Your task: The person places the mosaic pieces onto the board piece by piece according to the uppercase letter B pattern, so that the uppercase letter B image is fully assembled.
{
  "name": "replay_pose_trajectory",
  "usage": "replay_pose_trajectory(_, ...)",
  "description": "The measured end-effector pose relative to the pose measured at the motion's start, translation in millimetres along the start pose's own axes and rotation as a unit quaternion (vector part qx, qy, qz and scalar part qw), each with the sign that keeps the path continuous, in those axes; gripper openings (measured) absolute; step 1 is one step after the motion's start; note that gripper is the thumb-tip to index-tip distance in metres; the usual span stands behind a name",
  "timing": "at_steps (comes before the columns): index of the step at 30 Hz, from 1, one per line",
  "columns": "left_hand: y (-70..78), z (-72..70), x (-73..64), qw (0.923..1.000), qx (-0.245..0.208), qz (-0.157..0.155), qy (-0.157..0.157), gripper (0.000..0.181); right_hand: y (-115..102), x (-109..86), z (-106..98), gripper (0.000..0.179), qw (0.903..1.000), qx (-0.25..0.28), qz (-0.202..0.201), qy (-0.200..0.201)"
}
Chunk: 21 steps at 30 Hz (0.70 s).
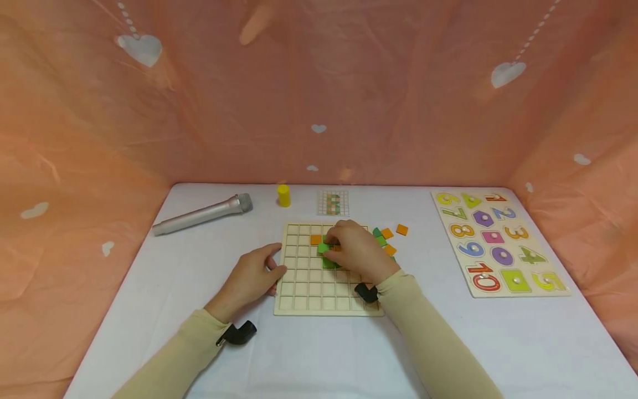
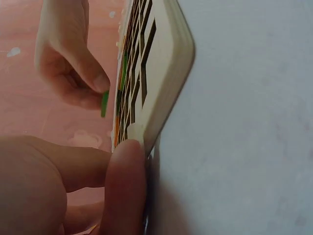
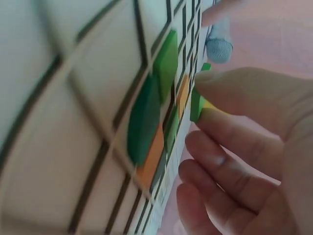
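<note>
A pale wooden grid board [image 1: 299, 288] lies on the table. My left hand [image 1: 251, 275] holds its left edge, the thumb [image 2: 126, 171] at the rim. My right hand [image 1: 356, 249] pinches a light green square tile [image 1: 323, 247] between thumb and forefinger, just above the board. In the right wrist view the pinched tile [image 3: 196, 103] stands apart from the grid. An orange tile [image 1: 316, 239] sits in a cell left of the hand. Set in the grid are a dark green rounded tile [image 3: 144, 122], a green tile [image 3: 166, 66] and other orange and green ones, partly hidden.
Loose orange and green tiles [image 1: 389, 250] lie right of the board. A small pattern card [image 1: 344, 204] and a yellow cylinder [image 1: 283, 195] stand behind it. A silver microphone [image 1: 204, 215] lies at left, a number puzzle board [image 1: 503, 244] at right.
</note>
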State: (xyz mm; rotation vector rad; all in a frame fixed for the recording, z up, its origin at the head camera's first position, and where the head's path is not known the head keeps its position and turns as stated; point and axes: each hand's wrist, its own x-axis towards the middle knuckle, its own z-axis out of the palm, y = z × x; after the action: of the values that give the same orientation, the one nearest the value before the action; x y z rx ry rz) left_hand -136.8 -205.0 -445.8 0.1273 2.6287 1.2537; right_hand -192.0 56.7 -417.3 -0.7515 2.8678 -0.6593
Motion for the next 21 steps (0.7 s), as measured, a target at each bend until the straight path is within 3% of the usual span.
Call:
replay_pose_trajectory(7, -0.1, 1.7, 0.6, 0.9999, -0.015, -0.008, -0.004, 0.063, -11, 10.2, 13, 0.018, 1.0000, -0.002, 0.000, -0.006)
replay_pose_trajectory(21, -2.3, 2.5, 0.9, 0.9998, -0.019, -0.008, -0.007, 0.064, -16, 11.0, 15, 0.016, 0.9997, -0.022, 0.004, 0.005)
